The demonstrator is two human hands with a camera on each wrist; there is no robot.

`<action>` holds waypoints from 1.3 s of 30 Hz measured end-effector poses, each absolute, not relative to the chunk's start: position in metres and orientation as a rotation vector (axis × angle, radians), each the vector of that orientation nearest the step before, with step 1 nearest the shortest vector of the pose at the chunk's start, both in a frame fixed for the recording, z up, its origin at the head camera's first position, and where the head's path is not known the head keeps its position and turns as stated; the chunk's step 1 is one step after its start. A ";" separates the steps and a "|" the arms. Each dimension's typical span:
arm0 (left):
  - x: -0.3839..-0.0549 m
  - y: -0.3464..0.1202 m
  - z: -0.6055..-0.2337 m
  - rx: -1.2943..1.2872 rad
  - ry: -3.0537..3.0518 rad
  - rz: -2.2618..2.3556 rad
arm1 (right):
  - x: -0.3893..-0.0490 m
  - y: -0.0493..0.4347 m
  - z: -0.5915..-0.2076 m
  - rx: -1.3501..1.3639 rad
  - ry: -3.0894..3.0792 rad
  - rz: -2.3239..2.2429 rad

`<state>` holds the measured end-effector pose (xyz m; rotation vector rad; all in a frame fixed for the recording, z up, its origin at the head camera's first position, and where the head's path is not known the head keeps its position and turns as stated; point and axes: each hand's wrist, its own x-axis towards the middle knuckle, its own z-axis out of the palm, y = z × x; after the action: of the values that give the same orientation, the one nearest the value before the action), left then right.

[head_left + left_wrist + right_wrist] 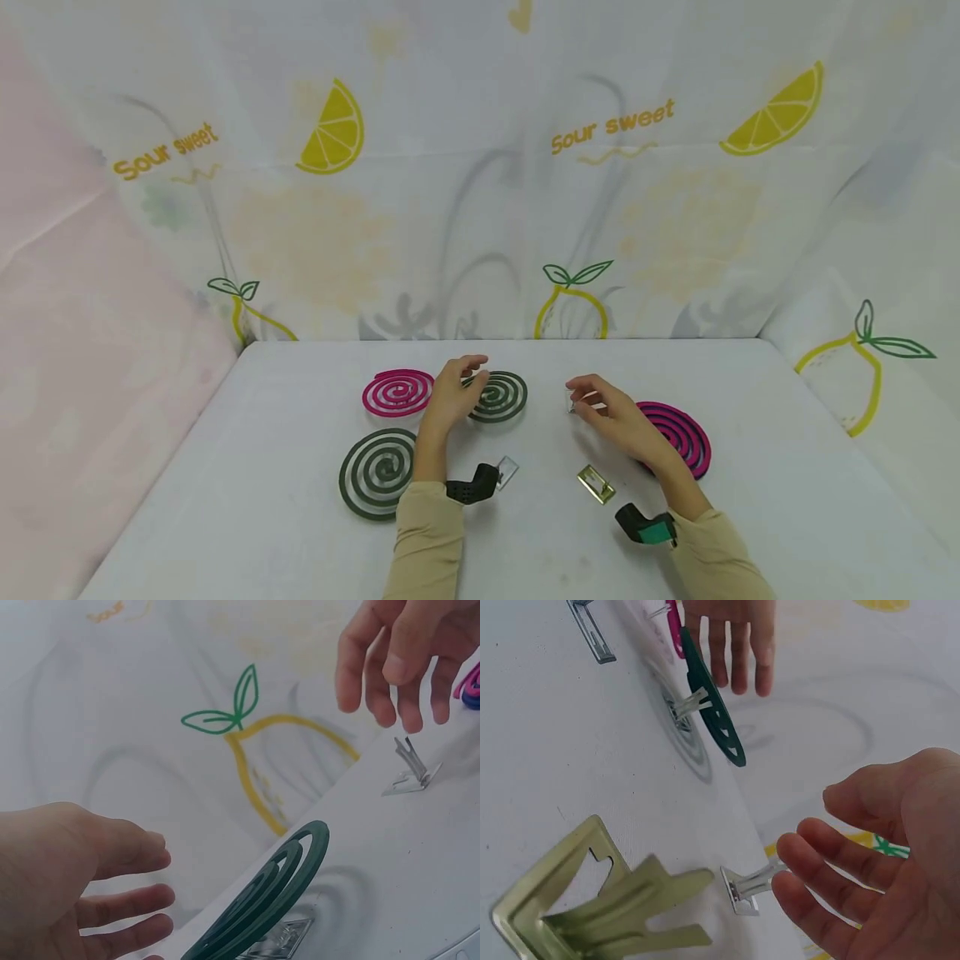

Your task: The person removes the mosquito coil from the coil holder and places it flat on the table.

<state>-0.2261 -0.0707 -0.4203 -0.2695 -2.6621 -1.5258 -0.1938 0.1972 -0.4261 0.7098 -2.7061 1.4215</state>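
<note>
- Your left hand [453,396] and right hand [615,421] have parted fingers, holding nothing.
- The pink-and-dark mosquito coils [678,437] may need gentle lifting next.
- The green mosquito coil [495,398] is beside your left hand; you're likely setting coils up.
- Right wrist view shows its metal stand [690,705]; head view hides it.
- Left wrist view shows a bare silver stand [414,774] below your right hand.

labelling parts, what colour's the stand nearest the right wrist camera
The stand is gold, clearest in the right wrist view.
</note>
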 end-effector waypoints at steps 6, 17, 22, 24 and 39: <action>-0.228 -0.075 -0.422 -0.247 -2.686 -1.522 | -0.198 0.189 -0.429 0.719 -2.692 1.435; -0.226 -0.079 -0.422 -0.303 -2.766 -1.470 | -0.208 0.162 -0.428 0.636 -2.750 1.596; -0.224 -0.079 -0.423 -0.304 -2.788 -1.458 | -0.213 0.152 -0.431 0.539 -2.767 1.681; -0.224 -0.079 -0.424 -0.302 -2.785 -1.448 | -0.216 0.149 -0.433 0.513 -2.773 1.711; -0.221 -0.082 -0.422 -0.210 -2.868 -1.469 | -0.219 0.134 -0.436 0.405 -2.806 1.824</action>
<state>-0.2213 -0.0822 -0.4219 -0.2100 -2.8683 -1.4689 -0.2188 0.1339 -0.4357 0.4049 -2.8062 1.8239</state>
